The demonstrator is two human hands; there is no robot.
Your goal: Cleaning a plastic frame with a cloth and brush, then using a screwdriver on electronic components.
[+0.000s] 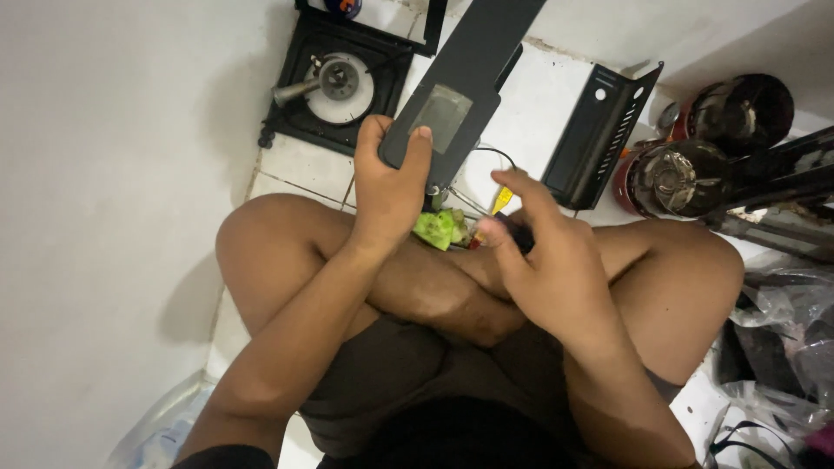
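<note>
- Black and long, a flat metal panel (473,74) is being gripped at its near end by the left hand (388,187), thumb lying across the panel's grey rectangular patch (441,117), fingers wrapping behind it; the far end is running out past the top edge of the view.
- Right hand (543,260) is hovering just beside the panel's lower end, forefinger stretching out, the other fingers curling around a small dark object (519,233) that is mostly hidden, so its kind is hard to tell.
- Between the two hands, a yellow-tipped piece (501,200) and thin dark wires (495,156) are showing, along with a crumpled green scrap (439,228) lying just below the panel; where the wires are ending is hidden by the hands.
- Both hands are working above the person's crossed bare legs (434,287), which are covering the white tiled floor (300,165) beneath.
- To the right, a black bracket with slots and a round hole (599,135) is lying on the tiles, near the right hand.
- Top left, a square black frame holding a round white-and-metal part (340,82) is sitting well apart from the hands.
- Far right, two round dark metal vessels (704,148) are lying on their sides, openings facing the camera; their insides are too dim to read.
- Clear plastic bags (782,339) are being cut off at the right edge, contents unclear.
</note>
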